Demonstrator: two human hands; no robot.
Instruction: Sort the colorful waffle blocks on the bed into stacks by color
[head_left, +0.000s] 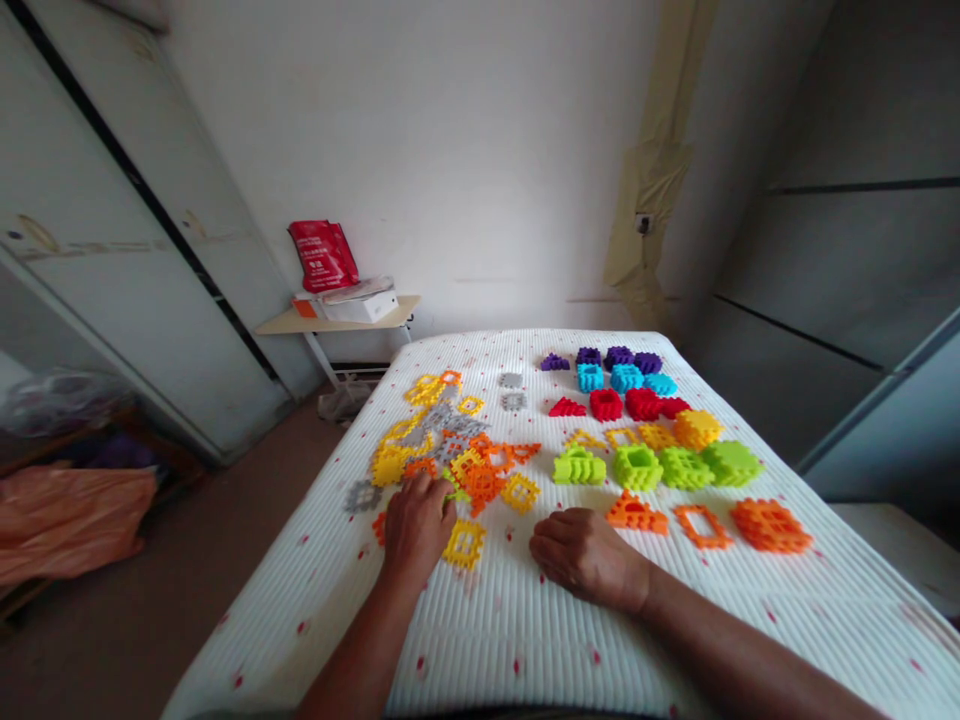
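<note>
My left hand (420,520) is at the near edge of a mixed pile of interlocking plastic building pieces, its fingers curled down among them. An orange piece (420,467) and a lime green piece (456,485) show beside its fingertips; whatever it grips is hidden. Close to its right side lies a yellow square window piece (464,544). My right hand (589,555) rests closed on the quilted sheet, with no piece visible in it. Just beyond it are a yellow square piece (520,492) and an orange triangular stack (636,513).
Colour-sorted stacks stand on the right: purple (619,356), light blue (626,377), red (643,404), yellow (697,428), lime green (685,467) and orange (771,525). Grey pieces (513,401) lie mid-bed. A small table (285,322) bears a red bag (324,255).
</note>
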